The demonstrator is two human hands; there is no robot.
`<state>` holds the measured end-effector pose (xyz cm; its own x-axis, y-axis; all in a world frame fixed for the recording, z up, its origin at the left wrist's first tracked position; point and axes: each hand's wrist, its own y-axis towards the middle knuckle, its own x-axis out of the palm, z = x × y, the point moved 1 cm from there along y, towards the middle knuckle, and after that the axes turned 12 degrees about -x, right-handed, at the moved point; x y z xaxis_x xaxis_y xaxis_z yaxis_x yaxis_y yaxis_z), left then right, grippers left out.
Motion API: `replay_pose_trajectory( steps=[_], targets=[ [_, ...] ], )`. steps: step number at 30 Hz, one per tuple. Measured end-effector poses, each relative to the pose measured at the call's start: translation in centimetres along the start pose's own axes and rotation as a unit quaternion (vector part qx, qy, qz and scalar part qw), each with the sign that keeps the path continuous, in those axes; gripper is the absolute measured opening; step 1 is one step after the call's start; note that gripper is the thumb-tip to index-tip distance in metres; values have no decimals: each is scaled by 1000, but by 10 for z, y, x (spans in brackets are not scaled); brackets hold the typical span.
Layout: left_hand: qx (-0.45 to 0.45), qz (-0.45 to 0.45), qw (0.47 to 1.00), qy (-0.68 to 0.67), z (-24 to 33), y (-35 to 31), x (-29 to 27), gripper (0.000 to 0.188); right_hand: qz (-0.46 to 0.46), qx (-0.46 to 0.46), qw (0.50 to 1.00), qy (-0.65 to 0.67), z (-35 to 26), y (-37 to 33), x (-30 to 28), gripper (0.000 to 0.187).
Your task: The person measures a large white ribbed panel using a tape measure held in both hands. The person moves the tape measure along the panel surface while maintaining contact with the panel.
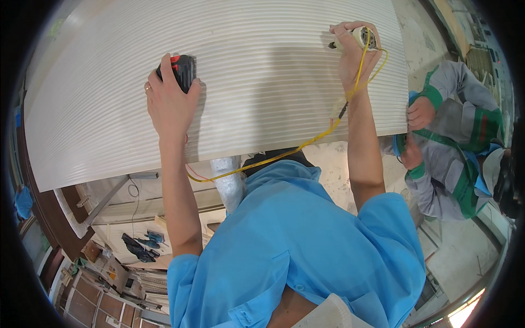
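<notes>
My left hand [172, 106] is closed around a black and red block [186, 71] that looks like a power-tool battery pack. It rests on a large white ribbed panel [240, 93]. Farther right, near the panel's far right part, my right hand [353, 57] grips a small round whitish motor [362, 37] with a dark slotted end and a dark tip pointing left. From the motor a yellow cable [301, 146] loops past my right wrist, sags across the panel's near edge and runs toward my left forearm. A thin red wire shows beside that forearm.
A co-worker [454, 131] in grey and green stands at the panel's right edge, hands close to its corner. Below left, power tools [143, 246] lie on a lower surface. A metal bar [112, 199] stands under the panel, and a plastic-wrapped post [226, 183] rises close to my body.
</notes>
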<state>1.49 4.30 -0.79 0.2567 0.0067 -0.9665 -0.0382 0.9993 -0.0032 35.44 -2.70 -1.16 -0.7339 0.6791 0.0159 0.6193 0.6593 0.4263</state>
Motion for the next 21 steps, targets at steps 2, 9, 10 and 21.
replay_pose_trajectory(
  steps=[2, 9, 10, 21],
  targets=[
    [0, 8, 1000, 5, -1, -2, 0, 80, -5, -13, 999, 29, -5, -2, -1, 17],
    [9, 9, 1000, -1, -3, -4, 1, 80, -18, 32, 999, -39, -8, -15, -1, 13],
    [10, 12, 1000, 0, -5, -5, 0, 80, -17, 12, 999, -36, -9, -14, -3, 12],
    [8, 13, 1000, 11, 3, 13, 5, 80, -21, 38, 998, -35, 12, 8, 6, 13]
  ],
)
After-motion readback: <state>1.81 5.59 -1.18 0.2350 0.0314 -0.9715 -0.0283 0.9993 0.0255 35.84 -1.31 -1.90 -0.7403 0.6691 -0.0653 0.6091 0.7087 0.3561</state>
